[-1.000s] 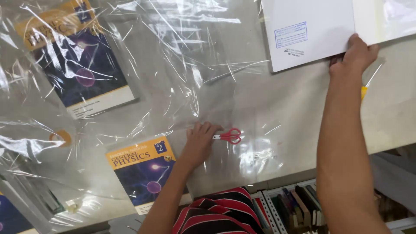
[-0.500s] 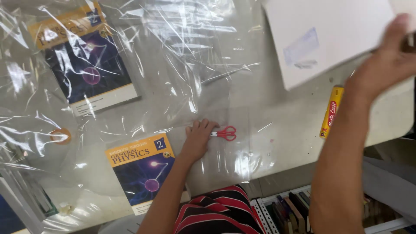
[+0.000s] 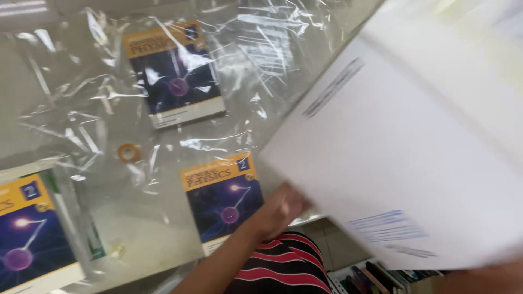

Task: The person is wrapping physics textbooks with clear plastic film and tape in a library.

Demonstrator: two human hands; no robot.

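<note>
A big white open book is tilted up close to the camera and fills the right half of the view. My right hand shows only as a blurred strip of skin under the book's lower right edge, where it holds the book. My left hand rests on the plastic-covered table, right of a blue and orange textbook. Its fingertips touch or slip under the white book's edge. The red scissors seen earlier are hidden.
Crinkled clear plastic film covers the table. Under or on it lie a second blue and orange textbook at the back, a third one at the lower left, and a small tape roll. A shelf of books stands below the table edge.
The white book has swung from the far right corner down and toward the camera, and it now covers the scissors and the yellow item. The view has shifted right. My left hand stayed near the textbook.
</note>
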